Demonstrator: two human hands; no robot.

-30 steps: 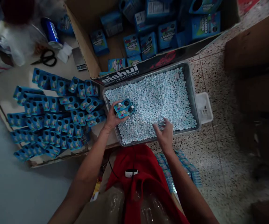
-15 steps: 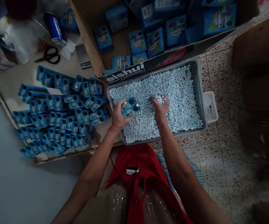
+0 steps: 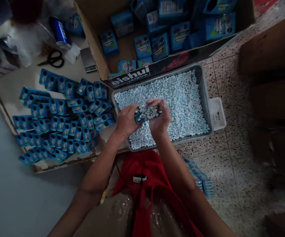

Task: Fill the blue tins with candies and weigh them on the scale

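Over a grey tray [image 3: 206, 108] filled with small pale-blue and white candies [image 3: 182, 102], my two hands meet. My left hand [image 3: 125, 122] is closed around small blue candy boxes [image 3: 139, 120], whose tops are mostly covered by a heap of loose candies [image 3: 149, 112]. Against the right side of that heap, my right hand [image 3: 161, 119] is cupped, its fingers curled round the far side. How many candies lie in the palm and how many on the boxes cannot be told. The box openings are hidden.
Many small blue boxes [image 3: 65, 126] with round holes stand in rows on the table at left. Behind the tray is a cardboard carton [image 3: 103, 70] with larger blue boxes. Scissors [image 3: 52, 59], a blue can [image 3: 59, 33] and a white plastic basket [image 3: 218, 113] lie around.
My right hand has come up from the tray and moved left with a handful of candies, now pressed against the boxes. Candies now cover the box tops; my left hand still holds them.
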